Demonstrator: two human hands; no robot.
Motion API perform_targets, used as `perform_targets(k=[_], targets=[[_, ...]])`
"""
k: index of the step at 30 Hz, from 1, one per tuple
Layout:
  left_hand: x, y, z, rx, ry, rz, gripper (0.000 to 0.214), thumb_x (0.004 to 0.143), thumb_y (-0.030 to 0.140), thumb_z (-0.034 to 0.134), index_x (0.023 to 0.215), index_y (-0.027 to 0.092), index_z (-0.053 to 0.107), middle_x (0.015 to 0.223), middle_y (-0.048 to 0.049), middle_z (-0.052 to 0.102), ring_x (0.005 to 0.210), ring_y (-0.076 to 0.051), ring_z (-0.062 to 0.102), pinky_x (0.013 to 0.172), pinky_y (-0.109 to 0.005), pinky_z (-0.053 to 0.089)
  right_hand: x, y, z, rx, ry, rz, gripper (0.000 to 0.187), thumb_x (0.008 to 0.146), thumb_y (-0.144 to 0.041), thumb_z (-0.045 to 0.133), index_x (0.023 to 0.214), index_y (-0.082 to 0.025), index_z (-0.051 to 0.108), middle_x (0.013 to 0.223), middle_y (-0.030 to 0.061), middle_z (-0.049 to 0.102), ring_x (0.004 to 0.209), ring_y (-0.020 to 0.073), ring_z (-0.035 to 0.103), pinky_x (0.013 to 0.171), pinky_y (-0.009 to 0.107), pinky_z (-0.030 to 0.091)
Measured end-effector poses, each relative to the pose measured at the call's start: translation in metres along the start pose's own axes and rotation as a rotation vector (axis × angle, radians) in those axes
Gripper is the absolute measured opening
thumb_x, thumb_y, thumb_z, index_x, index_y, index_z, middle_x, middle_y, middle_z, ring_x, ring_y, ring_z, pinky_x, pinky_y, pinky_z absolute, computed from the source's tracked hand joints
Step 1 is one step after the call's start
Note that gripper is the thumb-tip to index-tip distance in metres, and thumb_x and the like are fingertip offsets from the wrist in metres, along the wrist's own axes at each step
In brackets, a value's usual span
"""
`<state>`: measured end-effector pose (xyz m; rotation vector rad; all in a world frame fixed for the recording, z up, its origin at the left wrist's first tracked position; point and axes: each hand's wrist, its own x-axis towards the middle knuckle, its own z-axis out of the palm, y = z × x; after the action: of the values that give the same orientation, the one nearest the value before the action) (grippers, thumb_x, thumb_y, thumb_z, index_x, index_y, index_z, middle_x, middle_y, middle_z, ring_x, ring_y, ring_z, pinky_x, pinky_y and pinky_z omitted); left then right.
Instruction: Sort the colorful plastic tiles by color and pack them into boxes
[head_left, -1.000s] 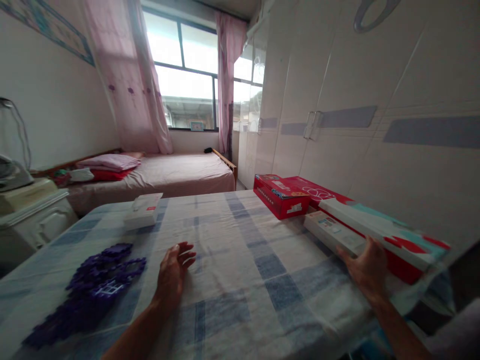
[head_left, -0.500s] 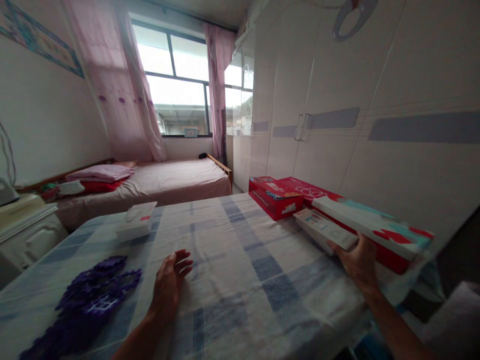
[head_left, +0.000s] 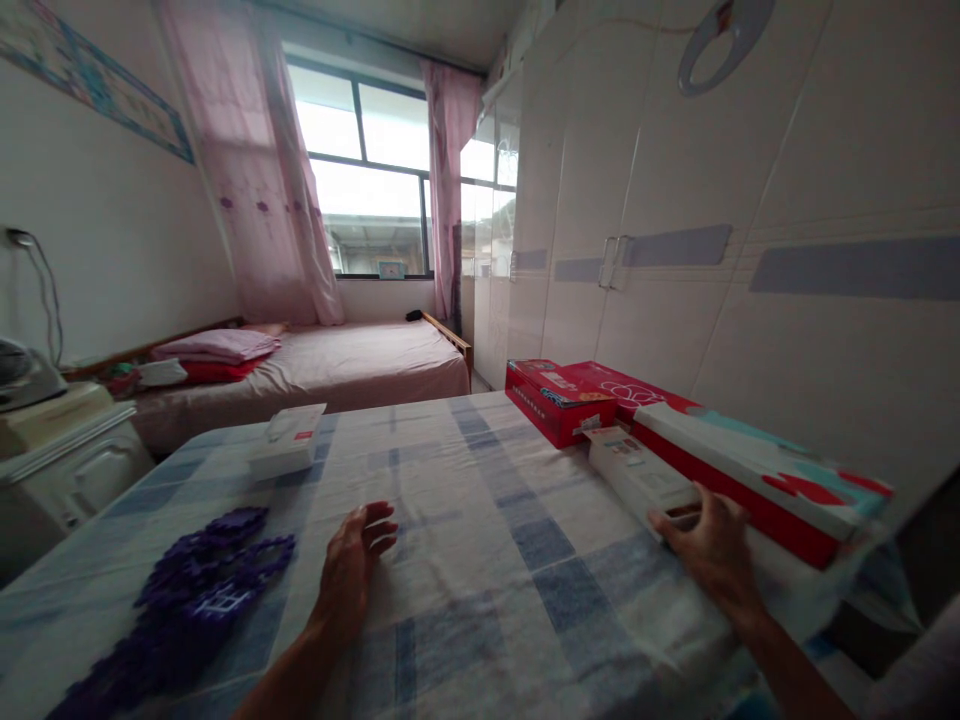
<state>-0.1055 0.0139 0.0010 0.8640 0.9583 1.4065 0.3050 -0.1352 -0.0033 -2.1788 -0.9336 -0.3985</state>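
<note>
My left hand [head_left: 352, 565] rests flat on the blue-and-white checked tablecloth [head_left: 480, 520], fingers stretched out, holding nothing. My right hand [head_left: 709, 550] grips the near end of a long white box [head_left: 634, 470] lying on the cloth, fingers curled over its end. That box lies beside a long white, teal and red box [head_left: 757, 455] stacked on a flat red box [head_left: 622, 385]. A smaller red box [head_left: 559, 400] stands just beyond the white one.
A pile of purple interlocking foam pieces [head_left: 191, 590] lies at the left of the table. A small white box [head_left: 289, 440] sits at the far left. Behind are a bed [head_left: 352, 360], a white cabinet [head_left: 60, 455] and wardrobe doors [head_left: 675, 260] at the right.
My right hand has shifted left along with the long white box, which has slid a little toward the table's middle. My left hand has stayed flat in place.
</note>
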Motion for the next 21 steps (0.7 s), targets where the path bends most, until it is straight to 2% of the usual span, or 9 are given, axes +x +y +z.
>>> perform_targets(k=[3, 6, 10, 14, 18, 21], targets=[[-0.002, 0.0, 0.0, 0.037, -0.051, 0.013, 0.04, 0.065, 0.048, 0.065, 0.082, 0.012, 0.065, 0.085, -0.0086, 0.067, 0.068, -0.017, 0.062, 0.06, -0.028, 0.049, -0.025, -0.028, -0.003, 0.08, -0.094, -0.021, 0.089, 0.061, -0.06, 0.057, 0.13, -0.007, 0.041, 0.12, 0.0206, 0.04, 0.118, 0.0354, 0.039, 0.092, 0.044, 0.042], [-0.011, 0.003, 0.005, 0.095, -0.165, 0.0, 0.039, 0.069, 0.049, 0.064, 0.081, 0.011, 0.066, 0.087, -0.01, 0.067, 0.069, -0.017, 0.062, 0.064, -0.028, 0.05, -0.045, -0.067, -0.001, 0.202, -0.219, -0.028, 0.087, 0.061, -0.057, 0.058, 0.132, -0.01, 0.039, 0.124, 0.0182, 0.036, 0.11, 0.0314, 0.047, 0.092, 0.041, 0.044], [-0.027, 0.009, 0.014, 0.139, -0.334, -0.114, 0.041, 0.072, 0.048, 0.066, 0.085, 0.009, 0.067, 0.093, -0.0148, 0.068, 0.078, -0.021, 0.065, 0.077, -0.034, 0.051, -0.061, -0.125, 0.005, 0.344, -0.364, -0.092, 0.084, 0.06, -0.053, 0.059, 0.129, -0.009, 0.041, 0.122, 0.0171, 0.036, 0.109, 0.0299, 0.049, 0.097, 0.04, 0.041], [-0.029, 0.007, 0.017, -0.042, -0.454, -0.252, 0.049, 0.074, 0.047, 0.066, 0.102, 0.007, 0.064, 0.104, -0.0198, 0.066, 0.097, -0.028, 0.063, 0.095, -0.042, 0.043, -0.076, -0.178, 0.009, 0.451, -0.536, -0.132, 0.083, 0.06, -0.048, 0.061, 0.13, -0.007, 0.04, 0.121, 0.0165, 0.037, 0.109, 0.0284, 0.051, 0.097, 0.038, 0.042], [-0.024, 0.005, 0.017, -0.347, -0.573, -0.385, 0.059, 0.085, 0.053, 0.048, 0.126, 0.011, 0.05, 0.123, -0.0165, 0.059, 0.119, -0.028, 0.051, 0.107, -0.041, 0.032, -0.097, -0.22, 0.007, 0.515, -0.635, -0.204, 0.081, 0.063, -0.044, 0.059, 0.132, -0.007, 0.038, 0.124, 0.0162, 0.037, 0.117, 0.0277, 0.046, 0.101, 0.036, 0.038], [-0.025, 0.011, 0.019, -0.558, -0.579, -0.352, 0.067, 0.086, 0.061, 0.038, 0.133, 0.014, 0.044, 0.129, -0.0118, 0.056, 0.125, -0.026, 0.045, 0.109, -0.039, 0.028, -0.109, -0.242, 0.002, 0.536, -0.659, -0.267, 0.084, 0.065, -0.048, 0.057, 0.135, -0.006, 0.034, 0.125, 0.0162, 0.036, 0.118, 0.0268, 0.045, 0.102, 0.035, 0.037]])
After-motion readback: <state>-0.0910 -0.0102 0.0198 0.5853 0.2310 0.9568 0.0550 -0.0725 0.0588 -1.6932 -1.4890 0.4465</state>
